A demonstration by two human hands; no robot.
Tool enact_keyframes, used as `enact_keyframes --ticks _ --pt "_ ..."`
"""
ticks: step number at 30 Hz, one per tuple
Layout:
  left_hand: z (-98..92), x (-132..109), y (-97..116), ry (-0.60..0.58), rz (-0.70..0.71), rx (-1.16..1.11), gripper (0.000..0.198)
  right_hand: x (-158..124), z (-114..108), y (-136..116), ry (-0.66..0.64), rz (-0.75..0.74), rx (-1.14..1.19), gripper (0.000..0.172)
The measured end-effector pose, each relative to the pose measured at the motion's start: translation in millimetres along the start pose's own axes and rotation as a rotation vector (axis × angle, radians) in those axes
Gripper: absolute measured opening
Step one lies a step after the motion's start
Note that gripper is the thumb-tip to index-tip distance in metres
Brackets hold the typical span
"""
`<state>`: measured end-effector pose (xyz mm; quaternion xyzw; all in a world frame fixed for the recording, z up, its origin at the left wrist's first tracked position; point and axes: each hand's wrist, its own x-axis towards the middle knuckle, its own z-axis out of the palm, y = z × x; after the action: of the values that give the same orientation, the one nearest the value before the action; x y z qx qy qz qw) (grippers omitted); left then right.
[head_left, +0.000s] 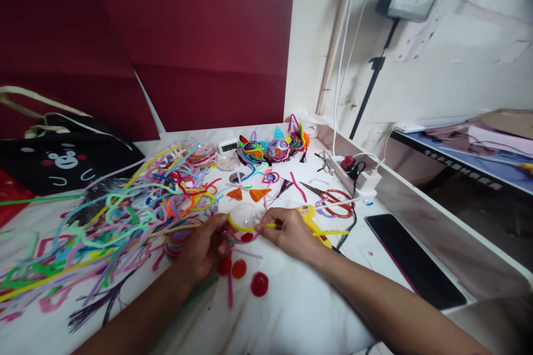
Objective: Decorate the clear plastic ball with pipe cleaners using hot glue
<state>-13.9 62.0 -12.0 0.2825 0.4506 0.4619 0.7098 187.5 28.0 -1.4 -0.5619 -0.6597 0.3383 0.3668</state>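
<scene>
Clear plastic ball (245,213), located at the centre of the work area on the white marbled tabletop (291,299); all clock positions are taken from it. A yellow band runs around it, and a red patch shows on its near side; whether the patch sits inside or outside cannot be determined.

Left hand (208,244), at 8 o'clock: thumb and fingers closed on the ball's side. Right hand (288,228), at 3 o'clock: thumb and forefinger pinched together on a yellow pipe cleaner (336,232) at the ball's edge, its free end projecting past the wrist. The hand obscures whether stem and band are one piece.

Surroundings: two orange triangles (260,194) at 12 o'clock; decorated balls (278,150) between 12 and 1; digital timer (228,146) between 11 and 12; orange-handled scissors (340,203) and yellow glue gun (311,219) near 3; red disc (259,284) between 5 and 6; orange disc (239,269) at 6; tangled pipe cleaner heap (137,211) at 9.
</scene>
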Motion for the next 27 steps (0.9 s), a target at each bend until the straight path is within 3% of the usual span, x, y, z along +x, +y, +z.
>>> enact_keyframes --ticks 18,22,27 --pt "0.6 -2 -3 -0.045 0.198 0.176 0.022 -7 1 2 -0.025 -0.121 -0.152 0.010" --pt "2.2 -4 -4 -0.041 0.233 0.186 0.021 -8 3 4 -0.015 -0.218 -0.247 0.009" --pt "2.0 -4 -6 -0.030 0.278 0.196 0.019 -13 6 7 0.075 -0.458 -0.408 0.015"
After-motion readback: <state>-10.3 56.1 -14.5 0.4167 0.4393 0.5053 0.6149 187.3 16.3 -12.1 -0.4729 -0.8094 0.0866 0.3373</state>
